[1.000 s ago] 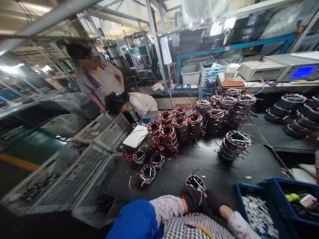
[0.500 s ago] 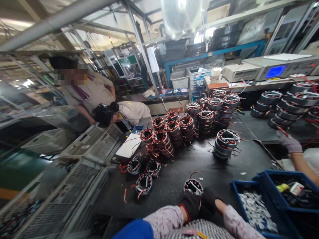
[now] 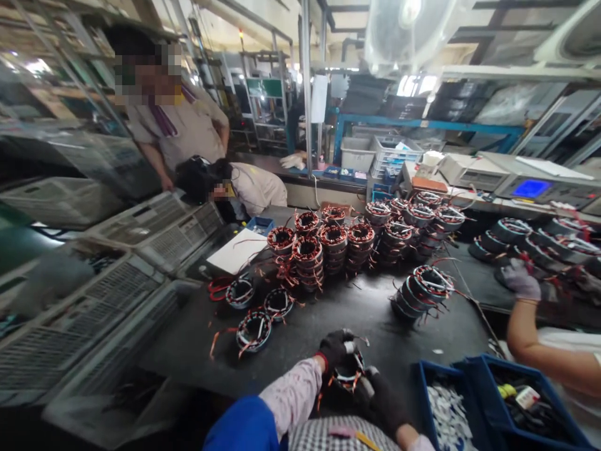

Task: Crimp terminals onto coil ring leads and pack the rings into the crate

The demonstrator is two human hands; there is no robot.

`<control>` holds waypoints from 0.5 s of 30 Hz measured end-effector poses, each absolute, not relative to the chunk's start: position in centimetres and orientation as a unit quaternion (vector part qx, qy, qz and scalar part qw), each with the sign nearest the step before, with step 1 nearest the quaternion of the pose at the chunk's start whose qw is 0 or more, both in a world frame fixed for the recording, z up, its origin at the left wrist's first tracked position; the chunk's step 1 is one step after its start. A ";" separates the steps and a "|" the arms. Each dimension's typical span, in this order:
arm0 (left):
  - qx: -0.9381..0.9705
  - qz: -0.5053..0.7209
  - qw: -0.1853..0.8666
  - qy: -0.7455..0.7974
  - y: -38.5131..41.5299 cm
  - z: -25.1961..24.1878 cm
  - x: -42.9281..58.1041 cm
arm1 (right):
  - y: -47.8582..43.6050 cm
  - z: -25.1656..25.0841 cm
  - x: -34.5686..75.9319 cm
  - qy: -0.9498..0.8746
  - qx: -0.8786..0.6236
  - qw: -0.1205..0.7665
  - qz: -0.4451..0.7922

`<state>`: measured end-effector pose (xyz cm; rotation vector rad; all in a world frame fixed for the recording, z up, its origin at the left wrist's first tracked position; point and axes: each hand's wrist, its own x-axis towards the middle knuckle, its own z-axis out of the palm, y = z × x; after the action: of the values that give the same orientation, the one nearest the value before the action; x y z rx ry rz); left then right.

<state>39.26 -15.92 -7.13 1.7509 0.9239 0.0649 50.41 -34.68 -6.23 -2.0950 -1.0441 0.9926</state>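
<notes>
Factory racks and wire crates ringed a dark surface [image 3: 328, 313] crowded with wound stators. Off to the left of the grip, three loose stators [image 3: 256, 307] lay flat with copper leads trailing; beyond the grip stood stacked stators [image 3: 323, 247]. The left hand [image 3: 334, 346], gloved in black, was clamped over the top of a small stator [image 3: 348, 371] held near the surface's front edge, and the right hand [image 3: 382, 401], also gloved, was closed against its lower right side. Just right of the grip sat a blue bin [image 3: 425, 388] of white slips, and farther right a co-worker's arm [image 3: 539, 351] reached toward more coils. Loose leads seemed likely to snag a glove, tugging the winding.
</notes>
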 end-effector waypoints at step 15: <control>0.767 0.055 0.516 0.377 -16.6 -4.7 39.8 | -31.4 0.8 51.3 -0.397 -0.809 0.129 0.414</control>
<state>39.83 -16.63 -4.74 1.8425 0.9066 0.1333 51.29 -31.39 0.82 -2.3521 -1.1536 1.2052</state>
